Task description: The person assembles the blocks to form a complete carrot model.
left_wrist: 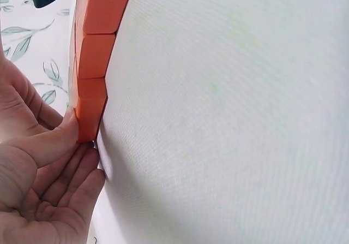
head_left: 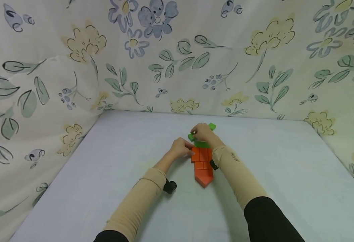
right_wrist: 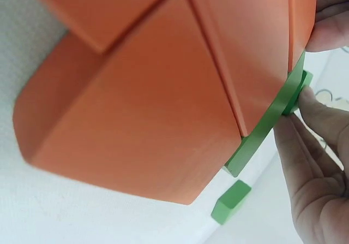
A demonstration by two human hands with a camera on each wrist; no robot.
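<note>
Several orange blocks (head_left: 203,165) lie side by side in a shape with a pointed near end. Against their far edge runs a green strip-shaped block (head_left: 202,145). At the far left corner, my left hand (head_left: 181,148) grips an orange block (left_wrist: 91,110), thumb on its upper edge and fingertips at its end. Just beyond the strip, my right hand (head_left: 204,132) pinches a small green block (right_wrist: 296,94) between thumb and fingers. Another green block (head_left: 212,126) lies separately behind the right hand.
The blocks are on a white-covered table (head_left: 128,144). A flower-printed cloth (head_left: 177,77) hangs behind it and along the left side. Small black wrist cameras (head_left: 169,186) sit under both forearms, the right one close beside the orange blocks.
</note>
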